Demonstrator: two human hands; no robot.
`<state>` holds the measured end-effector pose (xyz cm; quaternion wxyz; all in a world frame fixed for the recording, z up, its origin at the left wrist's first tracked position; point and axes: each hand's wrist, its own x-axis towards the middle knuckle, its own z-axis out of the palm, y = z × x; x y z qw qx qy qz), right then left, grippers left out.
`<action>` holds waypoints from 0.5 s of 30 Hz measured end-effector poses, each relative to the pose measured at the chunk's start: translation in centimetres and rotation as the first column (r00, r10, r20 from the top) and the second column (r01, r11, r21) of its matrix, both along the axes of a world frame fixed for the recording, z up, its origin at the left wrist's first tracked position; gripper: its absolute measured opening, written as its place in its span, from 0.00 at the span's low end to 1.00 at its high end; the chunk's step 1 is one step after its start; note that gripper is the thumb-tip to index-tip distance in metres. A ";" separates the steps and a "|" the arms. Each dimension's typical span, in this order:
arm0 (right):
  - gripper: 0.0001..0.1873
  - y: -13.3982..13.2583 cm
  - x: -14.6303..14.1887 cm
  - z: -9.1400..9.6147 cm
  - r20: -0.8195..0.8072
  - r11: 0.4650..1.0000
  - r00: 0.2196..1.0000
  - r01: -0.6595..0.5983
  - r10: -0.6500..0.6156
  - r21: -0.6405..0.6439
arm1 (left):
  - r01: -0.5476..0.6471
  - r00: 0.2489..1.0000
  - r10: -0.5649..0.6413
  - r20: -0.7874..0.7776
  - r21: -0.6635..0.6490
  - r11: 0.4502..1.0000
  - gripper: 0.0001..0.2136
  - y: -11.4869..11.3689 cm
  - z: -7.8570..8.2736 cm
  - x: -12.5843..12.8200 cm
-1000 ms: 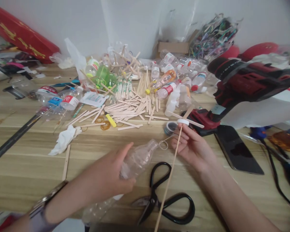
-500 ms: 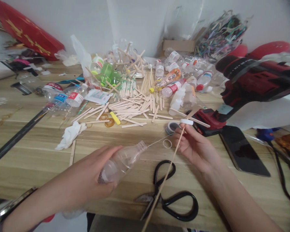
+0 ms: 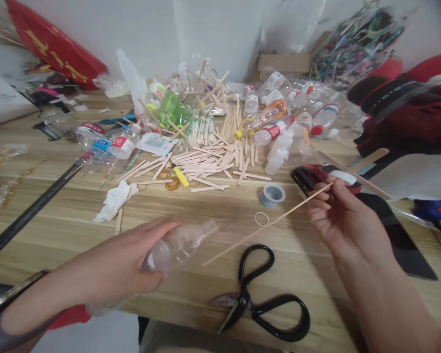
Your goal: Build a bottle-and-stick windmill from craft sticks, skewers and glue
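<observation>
A clear plastic bottle, uncapped and tilted with its neck to the right, is gripped in my left hand. My right hand pinches a white bottle cap and the thin bamboo skewer running from it. Crossed flat craft sticks sit on the cap's far side. The skewer slants down leftward, its free end near the bottle but apart from it. Below lie open black-handled scissors. A white rubber band and a small spool rest between the hands.
Loose craft sticks cover the middle of the wooden table, with a yellow-handled tool in front. Plastic bottles crowd the back. A red power drill stands at the right, beside a phone. A crumpled tissue lies left.
My right hand has moved right with the cap, and the skewer has swung to a flatter slant. The thin strand that ran from the bottle mouth toward that hand no longer shows.
</observation>
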<state>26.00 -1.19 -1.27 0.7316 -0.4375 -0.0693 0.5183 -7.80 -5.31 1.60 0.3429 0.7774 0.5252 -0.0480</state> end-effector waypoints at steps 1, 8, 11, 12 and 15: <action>0.06 0.1 0.0 -0.1 -0.003 1.000 1.000 0.015 -0.015 -0.010 | 0.001 1.000 -0.001 -0.011 -0.006 1.000 0.35 0.0 0.1 -0.1; 0.15 0.7 0.0 -1.0 0.020 0.991 0.991 0.134 -0.133 -0.031 | -0.019 0.997 0.016 -0.073 -0.037 0.999 0.36 0.1 0.5 -0.9; 0.18 0.8 -0.1 -0.9 0.040 0.984 0.984 0.177 -0.176 -0.011 | -0.032 0.998 0.030 -0.061 -0.029 0.999 0.36 0.1 0.5 -1.2; 0.18 0.8 -0.1 -0.8 0.044 0.983 0.982 0.182 -0.182 -0.008 | -0.034 0.998 0.032 -0.057 -0.026 0.999 0.36 0.1 0.5 -1.3; 0.19 0.8 -0.2 -0.7 0.055 0.981 0.980 0.193 -0.193 0.000 | -0.040 0.998 0.039 -0.050 -0.019 0.999 0.35 0.1 0.5 -1.4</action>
